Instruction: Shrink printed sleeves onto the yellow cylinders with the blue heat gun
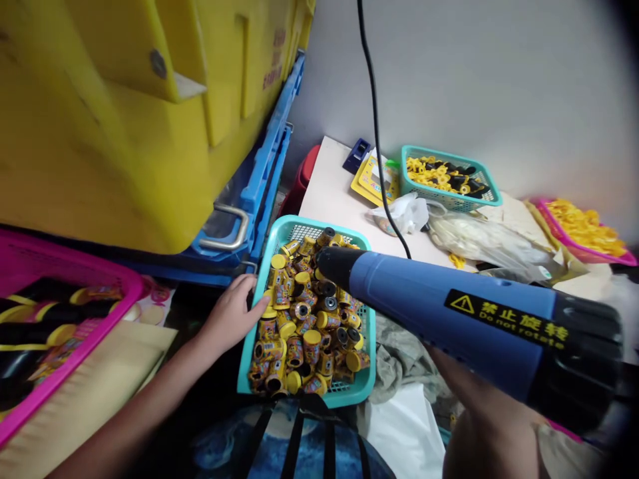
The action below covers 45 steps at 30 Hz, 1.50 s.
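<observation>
A teal basket [249, 346] sits low in the middle, filled with several small yellow-capped canisters [304, 319] in printed wrappers. My left hand [232, 313] rests on the basket's left rim, fingers curled over the edge. A blue heat gun [449, 313] with a black nozzle points at the canisters from the right; a yellow warning label runs along its barrel. My right hand [494, 432] is below the gun's rear, and its fingers are hidden behind the tool.
Yellow crates [124, 113] on blue ones [269, 166] stand left. A pink basket [70, 319] of black and yellow tubes sits far left. On the table behind: a teal basket [449, 176] of parts, plastic bags [479, 236], a pink tray [584, 233], a black cord [374, 120].
</observation>
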Motion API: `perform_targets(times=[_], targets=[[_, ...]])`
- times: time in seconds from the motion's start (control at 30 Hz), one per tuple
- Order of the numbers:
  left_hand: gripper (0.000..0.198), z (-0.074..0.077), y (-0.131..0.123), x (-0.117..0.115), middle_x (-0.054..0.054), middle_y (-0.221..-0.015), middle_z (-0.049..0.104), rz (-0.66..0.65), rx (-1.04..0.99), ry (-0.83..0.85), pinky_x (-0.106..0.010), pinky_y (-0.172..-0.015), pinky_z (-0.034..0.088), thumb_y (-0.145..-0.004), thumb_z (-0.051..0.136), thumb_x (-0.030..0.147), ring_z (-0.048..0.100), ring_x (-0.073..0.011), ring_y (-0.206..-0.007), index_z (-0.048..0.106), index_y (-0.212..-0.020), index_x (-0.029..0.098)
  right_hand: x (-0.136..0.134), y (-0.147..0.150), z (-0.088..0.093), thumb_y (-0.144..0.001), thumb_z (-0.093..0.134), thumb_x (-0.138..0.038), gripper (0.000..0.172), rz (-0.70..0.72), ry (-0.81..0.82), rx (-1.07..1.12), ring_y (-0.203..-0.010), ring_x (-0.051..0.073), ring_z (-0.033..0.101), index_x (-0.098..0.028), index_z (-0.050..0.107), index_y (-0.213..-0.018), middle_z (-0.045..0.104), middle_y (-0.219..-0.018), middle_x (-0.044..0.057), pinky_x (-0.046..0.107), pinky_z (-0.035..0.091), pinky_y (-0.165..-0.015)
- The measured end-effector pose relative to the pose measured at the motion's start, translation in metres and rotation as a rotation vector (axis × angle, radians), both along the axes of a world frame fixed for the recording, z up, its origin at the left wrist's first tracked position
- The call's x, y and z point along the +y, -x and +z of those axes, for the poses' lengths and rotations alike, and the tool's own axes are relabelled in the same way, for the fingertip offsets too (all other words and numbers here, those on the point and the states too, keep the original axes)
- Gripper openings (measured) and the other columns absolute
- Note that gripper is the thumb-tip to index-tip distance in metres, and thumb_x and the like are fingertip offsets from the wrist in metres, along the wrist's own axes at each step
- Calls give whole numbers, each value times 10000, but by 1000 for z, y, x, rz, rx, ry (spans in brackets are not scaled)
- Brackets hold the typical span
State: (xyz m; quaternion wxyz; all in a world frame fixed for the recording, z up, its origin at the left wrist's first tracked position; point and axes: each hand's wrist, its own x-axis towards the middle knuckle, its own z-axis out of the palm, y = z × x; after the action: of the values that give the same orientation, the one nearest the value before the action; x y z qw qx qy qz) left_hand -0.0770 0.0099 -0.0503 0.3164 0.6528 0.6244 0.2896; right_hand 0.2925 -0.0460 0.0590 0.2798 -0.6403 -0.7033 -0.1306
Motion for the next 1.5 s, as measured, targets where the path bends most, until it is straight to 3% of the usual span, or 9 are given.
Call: perform_targets(times=[0.2, 0.33, 0.5, 0.8, 0.93, 1.07, 1.17, 1.33, 1.5], targets=[[239, -7, 2, 1, -110, -1164, 594, -42, 32, -107, -409, -1018, 450, -836, 496, 436, 563, -263, -1137, 534, -909, 211, 18, 40, 26, -775, 626, -559, 671, 63, -114, -73, -1260, 290, 473, -202, 465, -1320, 559, -1222, 133, 564, 343, -1112], [213, -9, 2, -1, -115, -1162, 592, -57, 52, -168, -415, -1013, 459, -834, 508, 406, 561, -271, -1148, 537, -900, 206, 26, 45, 35, -775, 623, -558, 636, 90, -135, -159, -1333, 311, 403, -202, 492, -1285, 569, -1211, 137, 561, 317, -1133], [211, -11, 2, -2, -118, -1154, 589, -78, 51, -199, -407, -1005, 464, -858, 490, 392, 568, -263, -1135, 540, -917, 196, 23, 31, 29, -685, 710, -532, 686, 54, -32, -112, -1178, 331, 525, -163, 548, -1240, 596, -1121, 152, 517, 458, -1007], [211, -23, 6, 1, -120, -1158, 582, -64, 103, -215, -417, -1003, 462, -856, 499, 408, 559, -270, -1132, 534, -898, 204, 10, 12, 15, -694, 681, -571, 603, 102, -49, -188, -1095, 298, 571, -156, 582, -1120, 608, -997, 124, 477, 481, -965], [252, -25, 9, 1, -136, -1160, 574, -72, 175, -184, -449, -1005, 453, -875, 469, 433, 548, -293, -1137, 535, -929, 196, 15, 19, 10, -720, 661, -575, 532, 170, -50, -203, -1021, 287, 599, -144, 607, -1027, 594, -844, 94, 474, 483, -955], [256, -24, 9, 0, -137, -1146, 574, -78, 204, -189, -448, -994, 460, -887, 451, 432, 552, -295, -1118, 535, -940, 196, 31, 37, 12, -750, 633, -587, 504, 137, -1, -161, -922, 256, 620, -134, 639, -970, 598, -777, 90, 446, 500, -929], [248, -25, 9, 1, -127, -1143, 576, -78, 219, -193, -440, -991, 464, -887, 457, 427, 555, -290, -1117, 536, -959, 203, 42, 42, 10, -759, 621, -603, 476, 100, 16, -155, -903, 242, 626, -145, 662, -885, 625, -807, 95, 422, 516, -892], [252, -26, 11, 0, -124, -1168, 576, -95, 262, -208, -436, -998, 454, -892, 456, 429, 547, -287, -1132, 545, -970, 206, 42, 32, 5, -704, 641, -650, 596, -67, -131, -215, -801, 238, 616, -121, 662, -978, 638, -875, 119, 377, 523, -717], [327, -13, 8, 1, -171, -1168, 590, 38, 378, -339, -473, -981, 427, -903, 483, 425, 540, -319, -1132, 544, -1078, 155, 39, 26, 11, -722, 614, -674, 636, -16, -51, -225, -841, 245, 618, -115, 666, -1022, 643, -923, 134, 370, 519, -730]])
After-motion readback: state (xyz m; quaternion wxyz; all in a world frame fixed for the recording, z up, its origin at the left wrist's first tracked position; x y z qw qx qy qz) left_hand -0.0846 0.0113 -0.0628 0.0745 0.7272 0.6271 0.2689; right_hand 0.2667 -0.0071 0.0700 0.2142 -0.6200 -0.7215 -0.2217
